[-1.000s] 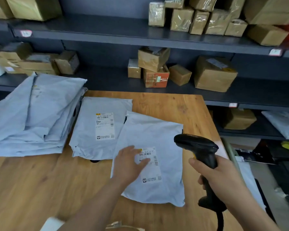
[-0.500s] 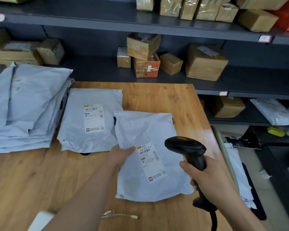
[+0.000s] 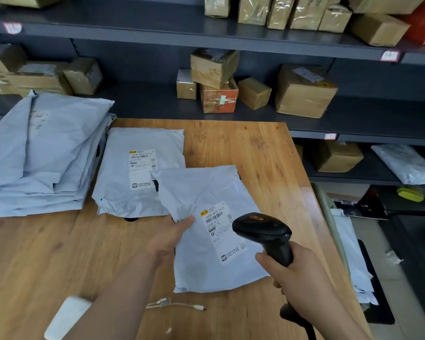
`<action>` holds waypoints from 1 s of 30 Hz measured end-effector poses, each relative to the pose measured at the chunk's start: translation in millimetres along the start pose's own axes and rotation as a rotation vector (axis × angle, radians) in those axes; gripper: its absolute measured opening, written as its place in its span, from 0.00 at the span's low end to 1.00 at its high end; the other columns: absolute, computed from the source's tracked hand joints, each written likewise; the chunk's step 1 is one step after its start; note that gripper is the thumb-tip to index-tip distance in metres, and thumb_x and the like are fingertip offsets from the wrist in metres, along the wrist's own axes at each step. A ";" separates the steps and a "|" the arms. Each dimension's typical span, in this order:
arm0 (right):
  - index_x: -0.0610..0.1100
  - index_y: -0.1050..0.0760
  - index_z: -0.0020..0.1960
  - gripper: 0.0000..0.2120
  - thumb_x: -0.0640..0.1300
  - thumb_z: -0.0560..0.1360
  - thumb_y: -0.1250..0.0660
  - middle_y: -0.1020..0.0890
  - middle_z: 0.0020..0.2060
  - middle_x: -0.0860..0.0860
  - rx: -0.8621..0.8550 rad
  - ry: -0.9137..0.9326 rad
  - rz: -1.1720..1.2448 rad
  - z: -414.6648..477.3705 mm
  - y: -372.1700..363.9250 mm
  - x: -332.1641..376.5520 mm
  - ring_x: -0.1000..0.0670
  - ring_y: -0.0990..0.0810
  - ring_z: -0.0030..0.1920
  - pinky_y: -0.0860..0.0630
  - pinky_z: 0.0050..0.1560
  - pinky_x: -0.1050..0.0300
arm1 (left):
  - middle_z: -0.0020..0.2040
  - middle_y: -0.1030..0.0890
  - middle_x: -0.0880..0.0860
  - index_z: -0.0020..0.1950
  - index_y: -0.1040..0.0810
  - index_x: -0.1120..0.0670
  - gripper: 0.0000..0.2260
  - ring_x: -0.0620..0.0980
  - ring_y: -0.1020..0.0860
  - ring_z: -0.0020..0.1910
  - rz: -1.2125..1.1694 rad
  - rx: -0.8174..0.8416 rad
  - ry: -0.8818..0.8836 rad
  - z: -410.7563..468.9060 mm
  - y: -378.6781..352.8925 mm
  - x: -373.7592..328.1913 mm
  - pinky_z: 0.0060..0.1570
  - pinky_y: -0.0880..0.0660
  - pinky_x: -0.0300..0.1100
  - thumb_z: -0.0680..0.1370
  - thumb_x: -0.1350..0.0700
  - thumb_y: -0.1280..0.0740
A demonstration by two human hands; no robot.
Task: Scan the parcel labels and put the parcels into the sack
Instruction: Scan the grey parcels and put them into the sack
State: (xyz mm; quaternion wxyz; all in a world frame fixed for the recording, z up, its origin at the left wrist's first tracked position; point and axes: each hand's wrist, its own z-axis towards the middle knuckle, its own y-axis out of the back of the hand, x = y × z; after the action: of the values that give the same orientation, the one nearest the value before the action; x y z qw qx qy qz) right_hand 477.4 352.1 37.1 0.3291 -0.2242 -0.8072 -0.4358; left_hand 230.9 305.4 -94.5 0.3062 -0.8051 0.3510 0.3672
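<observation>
Parcel (image 3: 201, 192), a grey poly mailer, lies label (image 3: 221, 231) up near the right edge of the desk (image 3: 255, 148). Left hand (image 3: 172, 234) pinches its left edge, thumb on top. Right hand (image 3: 302, 278) is wrapped round the handle of the barcode scanner (image 3: 263, 229). For a clean read, probably best to pull the film flat and aim the scanner head squarely at the barcode rows.

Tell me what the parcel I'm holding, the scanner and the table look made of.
Parcel: thin grey plastic film, it seems, creased with a soft sheen. Scanner: black moulded plastic, faintly glossy. Table: wood or veneer, showing grain and knots, satin finish.
</observation>
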 end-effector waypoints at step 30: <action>0.39 0.26 0.40 0.16 0.52 0.71 0.30 0.26 0.26 0.47 0.010 -0.010 -0.074 -9.3 4.8 0.4 0.51 0.29 0.26 0.31 0.33 0.55 | 0.60 0.20 0.61 0.65 0.26 0.62 0.15 0.60 0.21 0.58 0.004 -0.048 0.024 -7.0 -0.2 -4.6 0.61 0.25 0.52 0.79 0.61 0.34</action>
State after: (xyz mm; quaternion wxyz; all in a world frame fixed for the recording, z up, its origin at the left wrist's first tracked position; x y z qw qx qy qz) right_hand 483.4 346.7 43.9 0.3097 -0.1945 -0.8186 -0.4428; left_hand 231.5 301.8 -86.9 0.2818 -0.8159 0.3472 0.3666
